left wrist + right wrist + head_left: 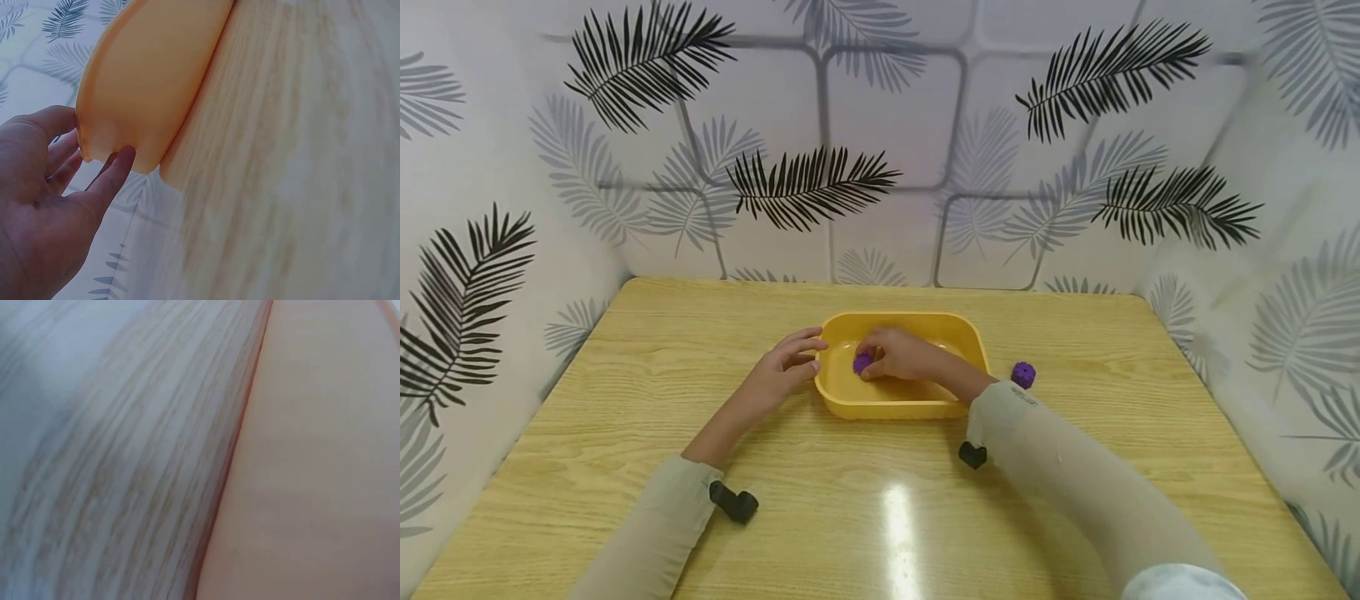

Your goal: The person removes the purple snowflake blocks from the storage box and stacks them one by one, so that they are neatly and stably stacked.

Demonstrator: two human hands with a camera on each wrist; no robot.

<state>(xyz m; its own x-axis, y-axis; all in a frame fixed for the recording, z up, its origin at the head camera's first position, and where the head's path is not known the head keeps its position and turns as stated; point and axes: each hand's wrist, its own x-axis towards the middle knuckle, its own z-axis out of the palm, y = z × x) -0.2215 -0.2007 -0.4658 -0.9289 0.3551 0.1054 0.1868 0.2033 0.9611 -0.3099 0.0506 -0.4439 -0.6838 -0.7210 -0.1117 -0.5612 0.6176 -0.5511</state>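
Note:
Inside the yellow plastic tub (pixel 895 410), my right hand (pixel 906 354) pinches a small purple knobbly round piece (pixel 862 363) between thumb and fingers, low near the tub's floor. The fingers partly cover that piece. My left hand (pixel 782 371) is at the tub's left end, its lightly bent fingers touching the rim. In the left wrist view, the left thumb (pixel 115 178) lies against the outer wall of the tub (pixel 150 69). A second purple notched piece (pixel 1023 374) lies on the table just right of the tub. The right wrist view does not show the right hand.
The tub stands on a light wood-grain table (pixel 820 500) toward its back edge. Behind and beside the table hangs a pale leaf-patterned covering (pixel 887 125). Dark wrist devices (pixel 734 502) sit at both cuffs.

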